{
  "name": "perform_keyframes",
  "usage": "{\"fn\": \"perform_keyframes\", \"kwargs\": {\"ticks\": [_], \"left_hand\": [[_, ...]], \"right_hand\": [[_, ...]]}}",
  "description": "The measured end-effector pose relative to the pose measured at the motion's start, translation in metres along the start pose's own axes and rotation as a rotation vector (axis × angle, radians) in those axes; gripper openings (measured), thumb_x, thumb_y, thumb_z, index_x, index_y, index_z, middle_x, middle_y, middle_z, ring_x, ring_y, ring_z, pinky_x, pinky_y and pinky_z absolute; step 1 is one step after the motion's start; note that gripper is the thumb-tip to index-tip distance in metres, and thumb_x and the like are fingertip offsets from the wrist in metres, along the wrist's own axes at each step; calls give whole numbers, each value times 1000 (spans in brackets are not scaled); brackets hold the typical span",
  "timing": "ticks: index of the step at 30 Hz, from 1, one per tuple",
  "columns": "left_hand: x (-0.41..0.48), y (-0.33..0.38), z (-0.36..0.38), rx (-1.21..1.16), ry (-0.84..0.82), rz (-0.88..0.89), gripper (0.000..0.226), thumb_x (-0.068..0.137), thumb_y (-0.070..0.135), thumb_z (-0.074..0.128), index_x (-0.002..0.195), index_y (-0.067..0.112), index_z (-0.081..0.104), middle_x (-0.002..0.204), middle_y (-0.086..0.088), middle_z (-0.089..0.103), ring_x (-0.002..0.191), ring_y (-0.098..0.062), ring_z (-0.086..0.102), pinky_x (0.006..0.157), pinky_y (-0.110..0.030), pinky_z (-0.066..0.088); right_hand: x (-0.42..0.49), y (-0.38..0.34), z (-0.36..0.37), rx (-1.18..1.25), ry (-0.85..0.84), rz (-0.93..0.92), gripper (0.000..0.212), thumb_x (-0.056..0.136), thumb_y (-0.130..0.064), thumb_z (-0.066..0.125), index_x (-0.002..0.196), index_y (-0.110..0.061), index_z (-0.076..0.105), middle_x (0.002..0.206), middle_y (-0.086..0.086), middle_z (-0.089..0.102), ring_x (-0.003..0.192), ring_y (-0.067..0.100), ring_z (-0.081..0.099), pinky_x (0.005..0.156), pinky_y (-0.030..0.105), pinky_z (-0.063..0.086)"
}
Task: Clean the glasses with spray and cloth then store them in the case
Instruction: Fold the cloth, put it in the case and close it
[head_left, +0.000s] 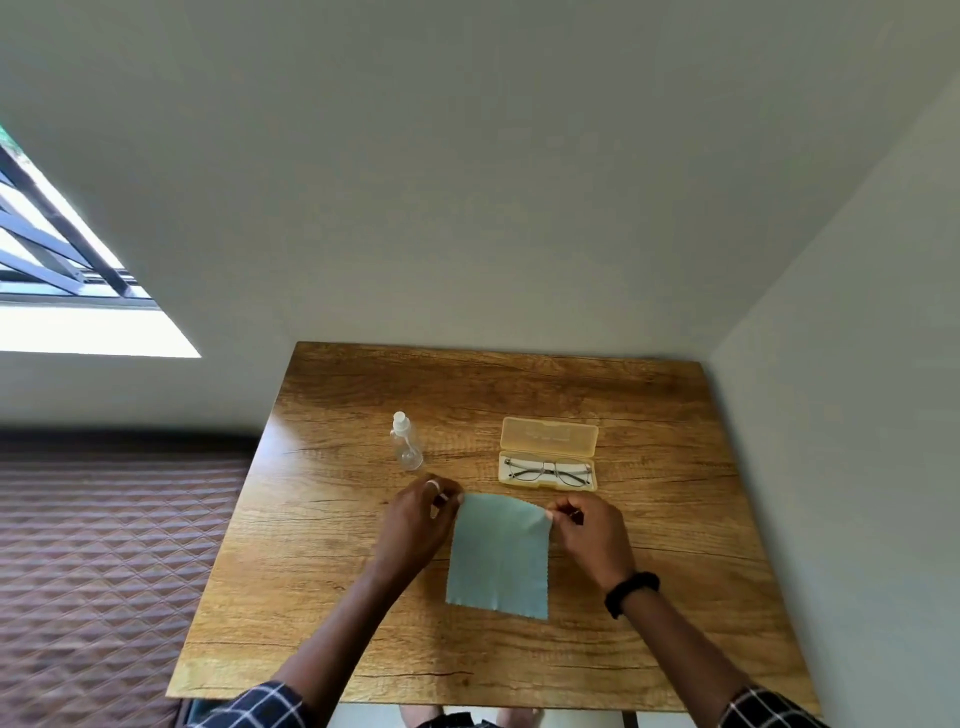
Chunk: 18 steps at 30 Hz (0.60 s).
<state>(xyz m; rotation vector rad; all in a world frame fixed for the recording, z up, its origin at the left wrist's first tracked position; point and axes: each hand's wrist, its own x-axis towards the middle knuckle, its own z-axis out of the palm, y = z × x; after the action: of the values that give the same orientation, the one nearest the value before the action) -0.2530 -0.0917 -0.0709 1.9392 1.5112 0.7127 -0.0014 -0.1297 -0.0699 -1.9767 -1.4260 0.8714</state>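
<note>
**Cloth held by its far corners; glasses in the open case**

We observe a wooden table set into a corner between two pale walls, seen from the head camera. A window with dark bars shows at the far left, and a quilted brown surface lies left of the table.

Left hand: fingers drawn together, pinching the far left corner of the cloth. A pale ring shows on one finger. Right hand: likewise pinching the far right corner of the cloth between thumb and fingertips. A black band sits on the right wrist. Both sleeves are dark with a light check.

The cloth is pale blue-green, roughly square, with pinked edges. It is spread out between the two hands, near the table's centre; its near edge appears to rest on the wood, though we cannot tell whether the far edge is lifted.

The spray bottle is clear with a white cap, standing upright beyond the left hand, apart from it.

The case is translucent yellow and lies open beyond the right hand, lid tipped back toward the wall. The glasses lie folded inside its lower half, thin dark frame, lenses facing up.
</note>
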Motion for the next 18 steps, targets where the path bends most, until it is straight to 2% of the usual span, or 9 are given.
{"fn": "perform_keyframes", "kwargs": {"ticks": [5,9,14,16,18], "left_hand": [[-1,-16,7,24,-35,70,7,89,16,72,96,18,75,99,9,69,82,2,63,73,-11,54],[-16,-23,6,-4,-43,78,8,89,13,72,95,18,74,100,11,66,85,3,62,73,-15,55],[-42,-33,-1,-2,-64,77,7,90,25,70,95,21,74,103,14,65,84,1,64,69,-23,57],[-50,-32,-3,12,-69,90,8,90,28,70,94,23,74,103,14,66,81,0,65,67,-22,56],[-57,-31,-3,50,-79,98,5,90,27,73,94,24,75,103,16,65,79,2,63,67,-13,50]], "right_hand": [[-2,6,6,-56,33,-59,10,86,-14,71,87,-24,71,91,-10,67,84,1,61,74,24,54],[-14,7,6,-63,47,-93,13,84,-9,72,85,-22,71,89,-14,64,83,0,60,72,17,51],[-38,15,6,-89,18,-147,15,80,-10,76,81,-23,69,88,-16,61,81,-1,60,69,21,54],[-47,19,8,-97,-2,-151,16,80,-11,76,81,-24,68,89,-16,60,81,-1,59,69,18,53],[-55,23,10,-108,-16,-144,16,80,-12,77,82,-25,68,89,-17,59,81,-2,58,69,15,50]]}}
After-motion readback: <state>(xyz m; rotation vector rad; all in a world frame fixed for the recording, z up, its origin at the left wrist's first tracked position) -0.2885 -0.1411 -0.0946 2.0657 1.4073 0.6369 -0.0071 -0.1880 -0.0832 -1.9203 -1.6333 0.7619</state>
